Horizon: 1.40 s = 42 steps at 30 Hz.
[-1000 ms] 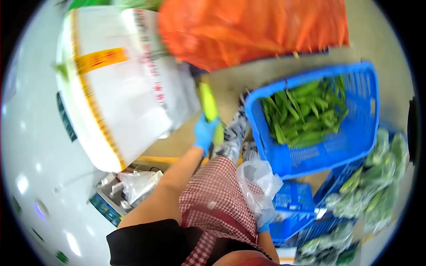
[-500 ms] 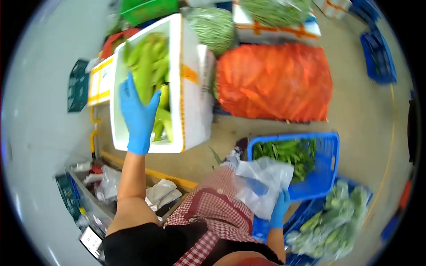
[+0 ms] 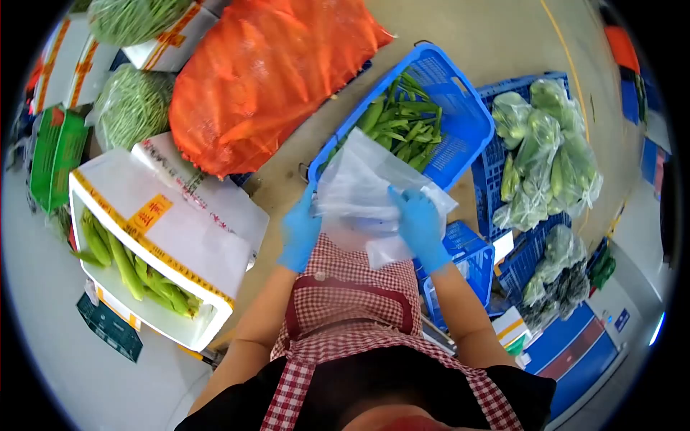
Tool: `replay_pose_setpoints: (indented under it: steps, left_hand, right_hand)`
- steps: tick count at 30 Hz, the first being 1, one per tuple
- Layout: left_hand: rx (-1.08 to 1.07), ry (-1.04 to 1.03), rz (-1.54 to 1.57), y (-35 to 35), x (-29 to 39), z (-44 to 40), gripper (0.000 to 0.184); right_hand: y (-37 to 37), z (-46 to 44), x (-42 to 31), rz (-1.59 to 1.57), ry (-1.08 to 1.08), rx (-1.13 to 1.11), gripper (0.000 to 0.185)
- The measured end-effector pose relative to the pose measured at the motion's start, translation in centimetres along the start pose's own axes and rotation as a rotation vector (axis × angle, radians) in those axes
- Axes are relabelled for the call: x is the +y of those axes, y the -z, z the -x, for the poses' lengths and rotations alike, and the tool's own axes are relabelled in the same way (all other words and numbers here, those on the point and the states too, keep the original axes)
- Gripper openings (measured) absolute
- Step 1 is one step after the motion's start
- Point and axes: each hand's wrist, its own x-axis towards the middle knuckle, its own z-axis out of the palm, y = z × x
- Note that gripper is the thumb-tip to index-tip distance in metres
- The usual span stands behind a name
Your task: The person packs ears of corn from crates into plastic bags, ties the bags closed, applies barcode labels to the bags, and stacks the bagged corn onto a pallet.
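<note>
A clear plastic bag (image 3: 359, 190) is stretched between my two blue-gloved hands, in front of the checked apron. My left hand (image 3: 300, 228) closes on the bag's left edge. On the other side, my right hand (image 3: 419, 224) grips the bag, its thumb and fingers against the film. Just beyond the bag stands a blue basket (image 3: 463, 122) with green pods (image 3: 406, 122) inside, partly covered by the bag. At the left, a white foam box (image 3: 180, 237) lies tilted with long green vegetables (image 3: 129, 269) in it.
An orange mesh sack (image 3: 266, 79) lies beyond the foam box. Bundles of green beans (image 3: 133, 108) and a green crate (image 3: 57, 158) are at the upper left. Bagged vegetables (image 3: 550, 144) rest on blue crates at the right, near a smaller blue basket (image 3: 463, 262).
My left hand has left the foam box and come to the bag, which my right hand was holding. The bag is now spread between both hands. The view has turned.
</note>
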Motion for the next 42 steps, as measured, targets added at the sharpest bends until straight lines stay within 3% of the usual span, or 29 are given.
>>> replay_pose_setpoints:
  steps: [1, 3, 4, 5, 6, 7, 9, 10, 12, 13, 14, 15, 16, 17, 18, 19, 21, 23, 24, 26, 27, 28, 30, 33, 36, 39, 42]
  left_hand:
    - [-0.068, 0.002, -0.025, -0.5, -0.7, -0.4, 0.043]
    - [-0.189, 0.021, -0.074, -2.4, -2.3, -2.3, 0.039]
    - [-0.126, -0.005, 0.029, -2.6, 0.2, -4.2, 0.035]
    - [-0.066, -0.024, 0.129, -2.4, 4.3, -6.4, 0.032]
    - [0.093, -0.158, 0.271, -2.8, 7.3, -8.7, 0.033]
    - [0.285, -0.298, 0.389, -2.1, 11.8, -10.5, 0.033]
    - [0.458, -0.548, 0.670, -1.3, 16.7, -13.4, 0.032]
    - [0.482, -0.636, 0.609, -1.9, 16.6, -13.5, 0.032]
    - [0.530, -0.817, 0.473, -3.0, 15.6, -12.9, 0.031]
    - [0.334, -0.699, 0.313, -5.0, 13.3, -12.2, 0.031]
    - [0.131, -0.581, 0.171, -7.4, 8.1, -11.6, 0.031]
    - [-0.110, -0.504, 0.010, -10.4, 1.9, -11.1, 0.028]
    - [-0.408, -0.127, 0.118, -12.8, -2.5, -8.3, 0.017]
    - [-0.556, -0.215, -0.012, -16.0, -6.8, -5.5, 0.019]
    - [-0.679, -0.244, 0.011, -17.9, -9.2, -2.3, 0.020]
    - [-0.810, -0.206, 0.202, -19.4, -11.1, 0.5, 0.024]
    - [-1.139, 0.183, 0.215, -20.9, -10.3, 3.1, 0.031]
    - [-1.049, 0.187, 0.277, -22.3, -11.1, 4.0, 0.031]
    - [-1.003, 0.183, 0.304, -23.1, -11.5, 3.6, 0.031]
    - [-0.885, 0.634, 0.657, -24.2, -12.3, 1.5, 0.028]
    - [-0.797, 0.863, 0.826, -24.6, -12.9, 0.3, 0.027]
    - [-0.774, 0.849, 0.881, -25.2, -13.6, -1.1, 0.024]
    - [-0.735, 0.862, 0.954, -26.3, -15.4, -3.2, 0.024]
    - [-0.630, 0.922, 1.182, -27.0, -17.4, -5.0, 0.019]
    - [-0.545, 0.990, 1.411, -25.3, -18.8, -6.0, 0.018]
    - [-0.421, 0.851, 1.478, -25.1, -19.8, -6.4, 0.021]
    - [-0.443, 0.797, 1.338, -25.7, -21.4, -6.6, 0.026]
  right_hand:
    - [-2.9, -0.3, 1.8, 0.225, -0.134, -0.052, 0.033]
    - [-2.1, -3.2, 7.1, -0.023, -0.080, 0.508, 0.031]
    - [0.4, -4.9, 8.0, -0.086, -0.157, 0.578, 0.030]
    - [-0.6, -6.7, 11.3, -0.377, -0.152, 0.573, 0.034]
    - [0.3, -8.3, 12.9, -0.646, -0.388, 0.577, 0.041]
    - [4.5, -10.1, 13.0, -0.552, -0.519, 0.561, 0.045]
    - [8.4, -12.1, 12.6, -0.935, -0.165, 1.016, 0.042]
    - [9.0, -12.8, 12.5, -1.101, 0.003, 1.168, 0.041]
    - [7.3, -13.8, 13.0, -1.442, 0.128, 1.239, 0.039]
    - [2.2, -14.6, 17.2, -2.048, 0.157, 0.792, 0.036]
    - [-4.0, -15.4, 18.2, -2.040, 0.024, 0.677, 0.035]
    - [-11.7, -15.1, 18.1, -1.856, -0.135, 0.606, 0.034]
    - [-19.2, -14.1, 18.0, -1.615, -0.230, 0.465, 0.034]
    - [-25.4, -12.8, 17.9, -1.407, -0.245, 0.259, 0.034]
    - [-26.9, -11.6, 17.0, -0.872, -0.111, -0.081, 0.036]
    - [-28.4, -10.4, 16.0, -0.339, 0.154, -0.291, 0.038]
    - [-31.2, -11.0, 13.6, -0.092, 0.162, -0.941, 0.062]
    - [-33.7, -8.1, 13.0, -0.419, 0.403, -0.652, 0.056]
    - [-32.3, -11.1, 13.7, -0.687, 0.408, -1.116, 0.049]
    - [-34.1, -15.4, 15.6, -1.281, 0.122, -1.231, 0.039]
    - [-37.9, -17.6, 16.9, -1.339, -0.126, -0.927, 0.041]
    - [-41.5, -19.6, 18.1, -1.358, -0.361, -0.614, 0.042]
    - [-45.2, -21.9, 18.3, -0.579, 0.004, -0.369, 0.038]
    - [-49.5, -21.6, 17.1, 0.320, 0.410, -0.277, 0.039]
    - [-47.2, -24.3, 15.3, 0.384, 0.392, -0.720, 0.048]
    - [-44.7, -25.5, 15.0, 0.337, 0.365, -1.028, 0.051]
    - [-38.1, -24.0, 16.3, 0.355, 0.240, -0.726, 0.049]
